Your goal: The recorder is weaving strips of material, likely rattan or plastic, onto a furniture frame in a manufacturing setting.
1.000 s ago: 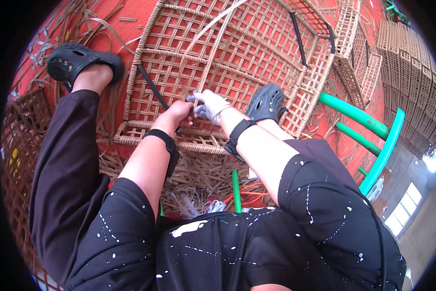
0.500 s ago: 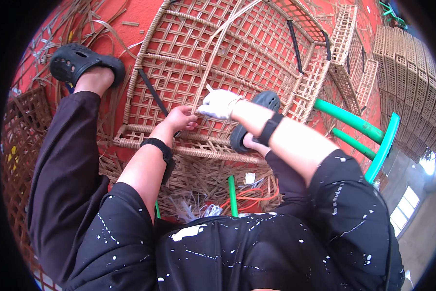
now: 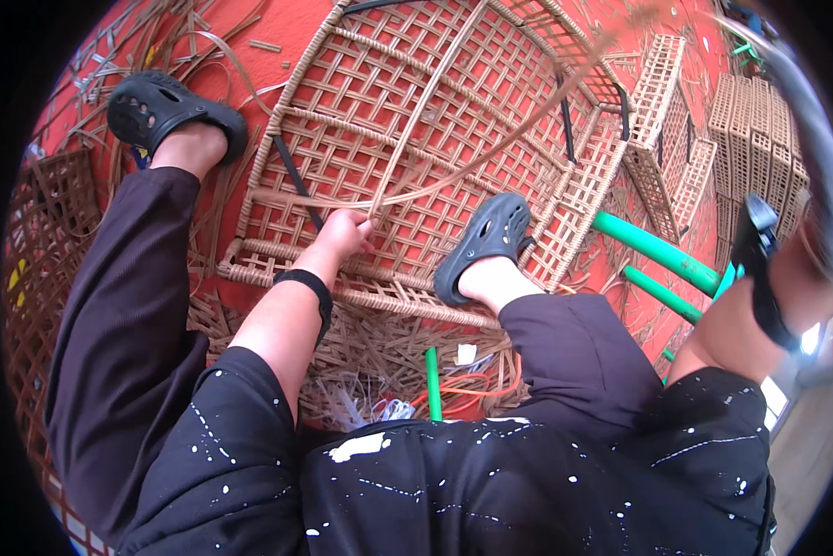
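A tan woven wicker panel (image 3: 370,130) with a bound frame and black metal bars lies before me. My left hand (image 3: 347,233) rests at its lower part, fingers pinched on a tan weaving strip (image 3: 491,153) where it meets the weave. From there the strip sweeps up and right in a long blurred curve. My right arm is raised out to the right edge, wearing a black band. Its hand (image 3: 810,139) is a pale grey smear, so its fingers and any hold on the strip cannot be made out. My clog (image 3: 491,243) stands on the panel's lower right.
Loose strips (image 3: 389,338) litter the red floor (image 3: 277,23) around the panel. Green tubes (image 3: 657,250) jut out at right. Beyond are more woven pieces (image 3: 662,111) and a stack of woven panels (image 3: 745,139). An orange cord (image 3: 477,382) lies near a green leg (image 3: 433,380).
My right hand has swung from beside the left hand up and far out to the right, and the strip now stretches that way. My left hand stays nearly in place.
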A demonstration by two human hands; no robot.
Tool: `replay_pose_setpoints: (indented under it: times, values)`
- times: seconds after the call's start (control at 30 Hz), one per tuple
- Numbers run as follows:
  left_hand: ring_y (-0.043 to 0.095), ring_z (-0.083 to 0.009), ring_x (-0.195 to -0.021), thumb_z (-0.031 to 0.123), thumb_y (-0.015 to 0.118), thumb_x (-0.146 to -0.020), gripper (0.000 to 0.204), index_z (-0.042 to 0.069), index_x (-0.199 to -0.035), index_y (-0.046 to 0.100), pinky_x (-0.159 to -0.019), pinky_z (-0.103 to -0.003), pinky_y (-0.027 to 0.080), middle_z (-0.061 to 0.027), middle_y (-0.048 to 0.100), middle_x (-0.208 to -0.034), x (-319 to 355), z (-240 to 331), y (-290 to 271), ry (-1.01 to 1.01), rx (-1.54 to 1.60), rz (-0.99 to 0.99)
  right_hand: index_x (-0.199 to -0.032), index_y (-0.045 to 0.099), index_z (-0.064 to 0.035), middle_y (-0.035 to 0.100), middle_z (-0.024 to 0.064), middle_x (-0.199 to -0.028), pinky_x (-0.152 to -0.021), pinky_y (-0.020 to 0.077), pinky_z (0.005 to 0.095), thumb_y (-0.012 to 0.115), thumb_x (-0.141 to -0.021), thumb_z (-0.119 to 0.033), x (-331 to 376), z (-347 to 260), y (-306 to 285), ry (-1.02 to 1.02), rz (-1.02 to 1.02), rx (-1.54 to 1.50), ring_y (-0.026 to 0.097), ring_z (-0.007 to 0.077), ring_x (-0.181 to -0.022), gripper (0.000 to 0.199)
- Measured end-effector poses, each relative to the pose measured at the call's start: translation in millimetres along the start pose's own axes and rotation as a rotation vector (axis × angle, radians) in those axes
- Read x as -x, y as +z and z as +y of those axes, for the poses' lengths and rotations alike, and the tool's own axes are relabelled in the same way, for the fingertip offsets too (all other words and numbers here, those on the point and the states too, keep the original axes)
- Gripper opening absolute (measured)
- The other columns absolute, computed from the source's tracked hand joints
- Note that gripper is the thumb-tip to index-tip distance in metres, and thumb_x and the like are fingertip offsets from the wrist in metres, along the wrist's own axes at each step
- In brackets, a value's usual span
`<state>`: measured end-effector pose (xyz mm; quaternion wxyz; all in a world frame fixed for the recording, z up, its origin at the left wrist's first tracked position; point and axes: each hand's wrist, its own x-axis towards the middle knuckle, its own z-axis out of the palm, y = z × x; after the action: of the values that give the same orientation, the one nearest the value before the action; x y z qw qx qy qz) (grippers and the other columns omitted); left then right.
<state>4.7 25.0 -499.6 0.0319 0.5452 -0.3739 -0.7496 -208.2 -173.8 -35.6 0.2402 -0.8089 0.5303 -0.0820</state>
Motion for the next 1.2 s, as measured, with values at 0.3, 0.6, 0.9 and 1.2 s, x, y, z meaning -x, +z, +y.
replay_pose_setpoints:
  times: [0.3,0.6,0.9,1.2]
  values:
    - [0.064,-0.0155,-0.069,0.031,0.043,-0.096,0.031,0.005,-0.099,0.060,-0.062,-0.030,0.054,-0.0050,0.065,-0.085,-7,7,-8,-0.299,0.370,-0.082,-0.100,0.061,-0.0048,0.064,0.0149,-0.092,-0.077,0.0495,0.0367,0.058,-0.084,-0.038,30,143,293,0.215,-0.133,0.025,0.064,0.0273,-0.086,0.037]
    - [0.059,-0.0154,-0.059,0.027,0.041,-0.092,0.029,0.006,-0.099,0.059,-0.056,-0.033,0.053,-0.0046,0.063,-0.079,-12,17,-7,-0.386,0.262,-0.061,-0.113,0.052,0.0020,0.063,0.0142,-0.093,-0.043,0.0477,0.0277,0.047,-0.093,-0.036,71,102,460,1.123,-0.446,-1.428,0.060,0.0187,-0.054,0.043]
    - [0.063,-0.0122,-0.069,0.010,0.052,-0.089,0.022,0.003,-0.109,0.060,-0.061,-0.025,0.053,-0.0047,0.065,-0.092,-11,3,-9,-0.237,0.290,-0.132,-0.096,0.066,-0.0088,0.065,0.0129,-0.098,-0.080,0.0488,0.0396,0.044,-0.086,-0.051,82,99,417,0.276,-0.876,-0.005,0.061,0.0333,-0.089,0.049]
    - [0.059,-0.0083,-0.063,0.012,0.065,-0.084,0.023,0.002,-0.105,0.063,-0.054,-0.020,0.047,-0.0014,0.064,-0.077,-1,7,9,0.040,0.106,0.049,-0.106,0.063,-0.0053,0.063,0.0114,-0.089,-0.073,0.0488,0.0324,0.060,-0.081,-0.010,22,94,178,-0.439,-0.618,-0.132,0.061,0.0247,-0.077,0.025]
